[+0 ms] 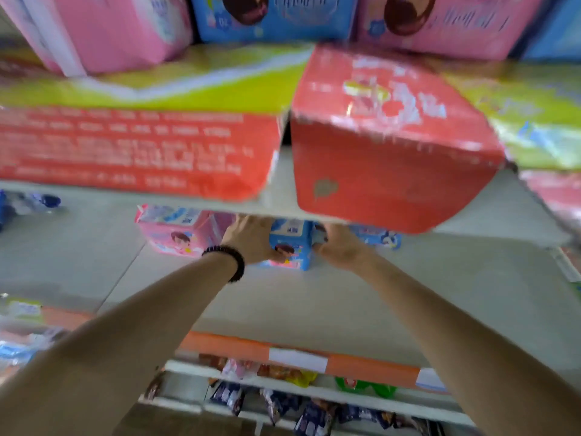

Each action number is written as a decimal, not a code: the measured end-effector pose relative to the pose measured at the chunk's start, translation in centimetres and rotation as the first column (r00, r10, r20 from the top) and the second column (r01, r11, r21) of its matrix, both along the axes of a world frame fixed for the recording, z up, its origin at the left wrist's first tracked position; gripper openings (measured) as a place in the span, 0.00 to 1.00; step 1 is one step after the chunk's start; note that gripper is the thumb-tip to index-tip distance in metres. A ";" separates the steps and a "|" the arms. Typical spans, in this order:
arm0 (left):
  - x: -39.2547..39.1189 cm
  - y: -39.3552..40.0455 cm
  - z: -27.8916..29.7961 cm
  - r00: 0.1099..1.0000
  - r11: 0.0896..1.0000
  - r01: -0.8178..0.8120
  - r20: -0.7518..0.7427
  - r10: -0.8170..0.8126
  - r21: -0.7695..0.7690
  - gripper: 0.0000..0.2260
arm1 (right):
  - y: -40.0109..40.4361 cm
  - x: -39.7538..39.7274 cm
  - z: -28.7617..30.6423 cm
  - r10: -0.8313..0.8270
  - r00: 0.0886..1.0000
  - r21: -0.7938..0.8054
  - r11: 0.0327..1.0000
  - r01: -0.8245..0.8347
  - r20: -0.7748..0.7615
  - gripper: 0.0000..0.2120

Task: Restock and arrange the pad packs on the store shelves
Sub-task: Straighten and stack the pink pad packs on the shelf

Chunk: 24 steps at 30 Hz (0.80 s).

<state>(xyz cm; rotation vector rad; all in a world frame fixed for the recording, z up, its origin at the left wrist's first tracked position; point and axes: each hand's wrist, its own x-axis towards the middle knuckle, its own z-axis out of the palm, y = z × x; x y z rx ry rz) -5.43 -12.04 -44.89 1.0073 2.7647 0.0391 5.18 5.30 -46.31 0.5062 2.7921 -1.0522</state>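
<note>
Both arms are reaching deep into the middle shelf (314, 306), and everything here is placed by the blue pad pack (290, 243) standing near the back, half hidden under the shelf board above.

Left of the blue pad pack, close beside it, sits a pink pad pack (171, 232), upright, its printed face toward us. Further left, at the shelf's far edge, something blue and white lies blurred; I can't make it out.

Now the left hand (251, 239), beaded bracelet (232, 261) on the wrist: it's against the blue pad pack's left side, thumb curled onto the front face, so it's grasping the pack. The pack stands upright, long axis vertical, straight ahead of both hands and between them.

On its right, the right hand (338, 245) has fingers curled at the pack's right edge, apparently gripping it too, though blur hides the fingertips. Neither hand looks nearer; it's a two-handed squeeze, so my guess is the pack gets slid or straightened in place.

Just right of that hand, another blue pack (382, 239) peeks out.

Above the blue pad pack, the upper shelf carries big red packs, one red pack (390, 146) jutting over the edge, with pink and blue packs stacked behind. Below, a lower shelf holds small dark wrapped packets.
</note>
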 end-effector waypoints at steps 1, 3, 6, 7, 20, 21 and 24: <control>0.4 -0.3 0.2 1.000 1.000 -0.004 0.001 0.004 -0.024 0.27 | -0.5 0.6 0.5 0.019 0.999 0.024 1.000 -0.020 0.034 0.22; 1.3 -1.1 0.8 1.000 1.000 -0.013 0.022 0.013 -0.020 0.30 | -1.6 2.2 1.1 0.023 0.999 0.028 0.999 -0.024 0.025 0.25; 3.6 -3.4 2.2 0.998 0.988 0.035 -0.063 -0.025 0.152 0.34 | -2.8 4.7 1.1 0.019 0.987 0.086 0.996 -0.005 -0.158 0.35; 4.4 -4.3 2.7 0.995 0.976 0.065 -0.090 -0.047 0.209 0.39 | -3.2 5.4 1.4 0.047 0.982 0.132 0.991 -0.023 -0.183 0.34; 11.5 -14.7 8.5 0.878 0.620 0.457 -0.437 -0.197 0.638 0.31 | -14.4 14.4 7.9 -0.014 0.804 0.254 0.946 0.204 -0.594 0.33; 12.5 -15.2 8.9 0.854 0.594 0.500 -0.471 -0.220 0.630 0.30 | -15.4 15.4 8.9 -0.031 0.809 0.257 0.940 0.223 -0.587 0.33; 14.7 -16.2 9.6 0.809 0.524 0.579 -0.521 -0.273 0.625 0.28 | -17.9 18.2 11.3 -0.035 0.788 0.296 0.916 0.272 -0.615 0.31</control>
